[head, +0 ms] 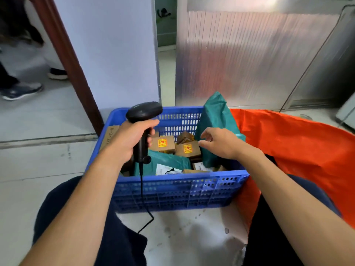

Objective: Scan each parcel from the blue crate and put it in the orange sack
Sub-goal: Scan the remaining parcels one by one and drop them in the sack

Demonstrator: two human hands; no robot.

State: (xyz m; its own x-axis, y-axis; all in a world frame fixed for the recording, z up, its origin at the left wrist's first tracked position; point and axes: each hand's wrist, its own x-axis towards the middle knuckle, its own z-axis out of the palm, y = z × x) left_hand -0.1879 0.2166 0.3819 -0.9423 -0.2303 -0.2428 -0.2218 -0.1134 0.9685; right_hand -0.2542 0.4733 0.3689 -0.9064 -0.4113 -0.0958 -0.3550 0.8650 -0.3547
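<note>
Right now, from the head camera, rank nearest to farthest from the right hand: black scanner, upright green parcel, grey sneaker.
1. upright green parcel, just behind the right hand.
2. black scanner, to the left, gripped by the left hand.
3. grey sneaker, far left edge of view.

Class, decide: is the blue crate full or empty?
Partly full: the blue crate holds brown boxes and green parcels.

No legible text; yellow stickers (pixel 162 143) on cardboard boxes (pixel 170 147) and white label (pixel 163 169) blurred.
</note>
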